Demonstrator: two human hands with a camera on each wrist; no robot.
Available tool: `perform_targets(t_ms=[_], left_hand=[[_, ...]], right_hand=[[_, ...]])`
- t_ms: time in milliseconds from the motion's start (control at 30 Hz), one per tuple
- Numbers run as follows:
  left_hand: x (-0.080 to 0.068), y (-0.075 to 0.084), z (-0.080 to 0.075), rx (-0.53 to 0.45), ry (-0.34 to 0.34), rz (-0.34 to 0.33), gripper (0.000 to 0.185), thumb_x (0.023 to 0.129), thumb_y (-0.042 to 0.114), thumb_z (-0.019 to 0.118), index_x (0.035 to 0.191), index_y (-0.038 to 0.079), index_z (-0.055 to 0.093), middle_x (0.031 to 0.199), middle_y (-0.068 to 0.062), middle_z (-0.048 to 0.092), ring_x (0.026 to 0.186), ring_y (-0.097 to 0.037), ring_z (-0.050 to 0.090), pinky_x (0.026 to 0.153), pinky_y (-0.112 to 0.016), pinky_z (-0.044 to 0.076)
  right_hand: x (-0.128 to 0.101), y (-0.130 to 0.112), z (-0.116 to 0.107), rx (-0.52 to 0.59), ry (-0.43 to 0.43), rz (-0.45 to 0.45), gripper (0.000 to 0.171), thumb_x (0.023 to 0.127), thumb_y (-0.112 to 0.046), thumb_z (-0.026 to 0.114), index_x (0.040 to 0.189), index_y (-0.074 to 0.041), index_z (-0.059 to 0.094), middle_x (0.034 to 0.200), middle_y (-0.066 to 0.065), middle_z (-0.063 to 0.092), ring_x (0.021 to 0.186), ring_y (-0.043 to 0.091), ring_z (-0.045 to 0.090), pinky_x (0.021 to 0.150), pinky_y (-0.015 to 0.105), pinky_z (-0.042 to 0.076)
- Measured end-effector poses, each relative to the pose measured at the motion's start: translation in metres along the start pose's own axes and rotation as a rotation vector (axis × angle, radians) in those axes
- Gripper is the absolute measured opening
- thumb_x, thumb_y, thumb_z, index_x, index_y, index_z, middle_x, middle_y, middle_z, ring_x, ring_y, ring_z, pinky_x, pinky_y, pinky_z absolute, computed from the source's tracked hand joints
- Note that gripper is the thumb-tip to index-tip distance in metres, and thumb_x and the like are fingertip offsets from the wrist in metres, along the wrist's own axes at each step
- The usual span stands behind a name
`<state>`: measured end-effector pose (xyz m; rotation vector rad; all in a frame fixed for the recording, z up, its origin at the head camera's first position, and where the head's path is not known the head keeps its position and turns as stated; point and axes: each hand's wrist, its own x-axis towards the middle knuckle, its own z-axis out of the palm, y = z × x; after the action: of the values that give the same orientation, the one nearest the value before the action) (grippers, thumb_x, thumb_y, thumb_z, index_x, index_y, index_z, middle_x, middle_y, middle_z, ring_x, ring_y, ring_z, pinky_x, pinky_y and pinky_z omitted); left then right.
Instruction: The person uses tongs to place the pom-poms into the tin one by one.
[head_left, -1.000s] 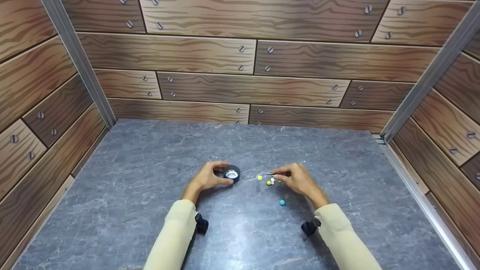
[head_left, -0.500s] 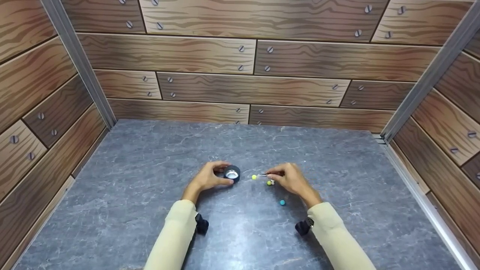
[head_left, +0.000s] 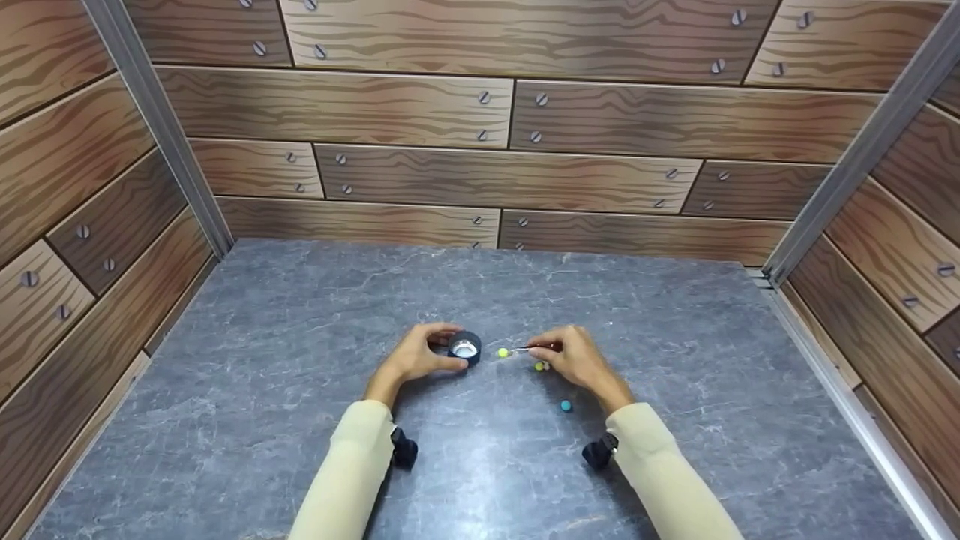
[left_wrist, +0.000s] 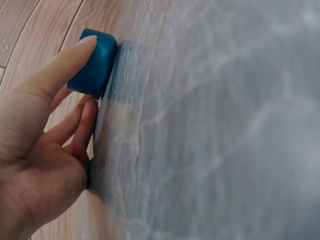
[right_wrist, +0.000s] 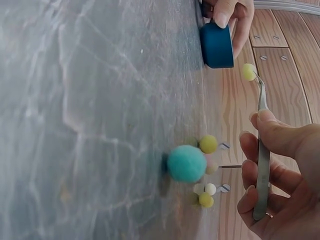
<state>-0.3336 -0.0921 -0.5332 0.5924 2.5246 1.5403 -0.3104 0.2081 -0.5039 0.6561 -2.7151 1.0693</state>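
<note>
On the left I see my left hand (head_left: pixel 417 358) resting on the gray counter (head_left: pixel 300 390). Its thumb and fingers are curled around a small round blue cup (head_left: pixel 465 349), and they hold it in place. The cup stands upright on the counter, near the middle, and the inside looks shiny and silver from above. In the left wrist view the thumb tip presses on the side of the cup (left_wrist: pixel 94 63), and the other fingers lie low by the counter. Just to the right of the cup there is a little yellow ball (head_left: pixel 502 352). It sits in the tips of thin metal tweezers (head_left: pixel 534 349), up off the counter, close to the cup but not touching it. My right hand (head_left: pixel 579 361) pinches the tweezers between the thumb and the fingers. In the right wrist view I can see the tweezers (right_wrist: pixel 261 155) run along my fingers, with the yellow ball (right_wrist: pixel 248 71) at the tip, near the cup (right_wrist: pixel 217 45). Under my right hand a few more tiny balls (head_left: pixel 541 366) lie close together, yellow and white ones. A teal ball (head_left: pixel 565 406) lies alone a bit nearer to me. Brown wood walls (head_left: pixel 510 120) stand around the counter.
</note>
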Motion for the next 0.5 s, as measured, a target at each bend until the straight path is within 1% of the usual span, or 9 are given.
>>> perform_targets(t_ms=[67, 233, 367, 467, 500], left_hand=[[-0.0001, -0.0002, 0.0003, -0.001, 0.0, 0.001, 0.059, 0.079, 0.013, 0.089, 0.133, 0.003, 0.067, 0.126, -0.021, 0.071, 0.117, -0.037, 0.066, 0.106, -0.051, 0.052], [0.0002, -0.0014, 0.0005, -0.007, 0.001, 0.009, 0.058, 0.079, 0.012, 0.089, 0.133, 0.002, 0.067, 0.126, -0.022, 0.071, 0.117, -0.037, 0.067, 0.106, -0.051, 0.052], [0.0003, -0.0015, 0.001, -0.008, 0.001, 0.012, 0.059, 0.079, 0.013, 0.089, 0.133, 0.002, 0.067, 0.126, -0.022, 0.071, 0.117, -0.037, 0.066, 0.107, -0.051, 0.052], [-0.0007, -0.0014, 0.001, -0.003, 0.007, 0.017, 0.059, 0.079, 0.016, 0.089, 0.132, 0.004, 0.068, 0.125, -0.02, 0.072, 0.115, -0.034, 0.067, 0.105, -0.048, 0.053], [-0.0011, -0.0015, 0.0007, 0.01, 0.01, 0.028, 0.059, 0.079, 0.017, 0.09, 0.132, 0.004, 0.068, 0.124, -0.019, 0.072, 0.114, -0.032, 0.068, 0.103, -0.045, 0.054]], right_hand=[[0.0011, -0.0002, 0.0008, -0.006, -0.002, 0.004, 0.014, 0.091, -0.011, 0.077, 0.101, -0.003, 0.082, 0.096, 0.015, 0.08, 0.071, 0.007, 0.058, 0.062, 0.017, 0.045], [0.0045, -0.0044, 0.0029, 0.022, -0.025, 0.036, 0.016, 0.092, -0.012, 0.076, 0.103, -0.002, 0.081, 0.099, 0.016, 0.08, 0.066, 0.003, 0.056, 0.06, 0.016, 0.046], [0.0073, -0.0075, 0.005, 0.041, -0.033, 0.059, 0.017, 0.092, -0.012, 0.076, 0.105, -0.003, 0.081, 0.099, 0.016, 0.08, 0.059, 0.002, 0.057, 0.055, 0.016, 0.047], [0.0091, -0.0093, 0.0073, 0.047, -0.038, 0.058, 0.017, 0.093, -0.012, 0.075, 0.106, -0.003, 0.081, 0.099, 0.017, 0.08, 0.057, 0.005, 0.058, 0.052, 0.016, 0.047], [0.0097, -0.01, 0.0083, 0.048, -0.038, 0.054, 0.017, 0.092, -0.012, 0.076, 0.106, -0.003, 0.081, 0.1, 0.017, 0.08, 0.058, 0.006, 0.059, 0.052, 0.016, 0.047]])
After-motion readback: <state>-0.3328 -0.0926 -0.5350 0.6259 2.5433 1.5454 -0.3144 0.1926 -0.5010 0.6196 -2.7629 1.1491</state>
